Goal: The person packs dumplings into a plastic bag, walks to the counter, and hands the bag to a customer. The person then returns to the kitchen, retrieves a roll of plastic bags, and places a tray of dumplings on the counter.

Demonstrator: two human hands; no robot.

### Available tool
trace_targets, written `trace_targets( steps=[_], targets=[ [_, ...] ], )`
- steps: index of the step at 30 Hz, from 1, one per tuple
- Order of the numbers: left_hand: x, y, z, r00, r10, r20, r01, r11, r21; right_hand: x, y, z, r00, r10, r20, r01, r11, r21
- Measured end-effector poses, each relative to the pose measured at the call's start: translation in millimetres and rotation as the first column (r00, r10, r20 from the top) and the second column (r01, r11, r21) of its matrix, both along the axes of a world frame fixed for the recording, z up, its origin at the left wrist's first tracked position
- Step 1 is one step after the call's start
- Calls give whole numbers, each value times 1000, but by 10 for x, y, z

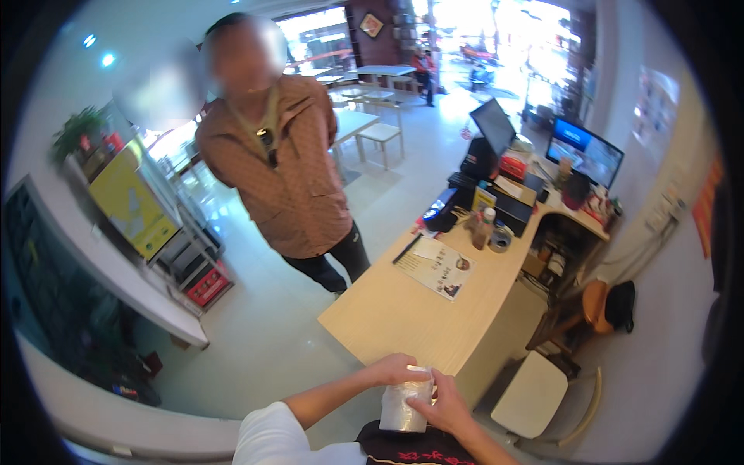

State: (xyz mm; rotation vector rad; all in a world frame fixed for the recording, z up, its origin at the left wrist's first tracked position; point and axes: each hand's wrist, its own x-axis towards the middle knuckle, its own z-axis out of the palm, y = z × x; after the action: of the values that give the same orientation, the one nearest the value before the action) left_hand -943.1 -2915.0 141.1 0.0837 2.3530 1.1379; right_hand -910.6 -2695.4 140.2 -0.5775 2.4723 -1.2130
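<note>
A roll of translucent plastic film or bags (405, 404) is held in front of a dark apron (407, 450) that bears red writing. My left hand (395, 370) grips it at its upper left end. My right hand (443, 404) holds its right side, with the thumb lying across the front. Just beyond both hands is the near end of a light wooden counter (407, 325). A printed menu sheet (439, 267) lies flat on that counter.
Across the counter's left side stands a person in a brown jacket (296, 174). Farther along the counter are a bottle (482, 229), a roll of tape (500, 239) and a monitor (493, 125). A chair (530, 395) stands at the right. White tables (354, 122) are behind.
</note>
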Motion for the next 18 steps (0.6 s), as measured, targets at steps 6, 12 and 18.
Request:
trace_targets(
  steps=[6,12,18],
  targets=[
    [-25,-30,-217,999,-20,-39,20,1000,-11,-74,-174,-117,991,-102,85,115,979,-165],
    [3,-56,-256,991,-1,-134,-2,1000,-25,-206,-134,-404,970,-82,229,156,933,-324],
    [-28,-81,-233,999,-2,-44,4,999,49,-357,-75,-398,918,-9,397,162,921,-353]
  ],
)
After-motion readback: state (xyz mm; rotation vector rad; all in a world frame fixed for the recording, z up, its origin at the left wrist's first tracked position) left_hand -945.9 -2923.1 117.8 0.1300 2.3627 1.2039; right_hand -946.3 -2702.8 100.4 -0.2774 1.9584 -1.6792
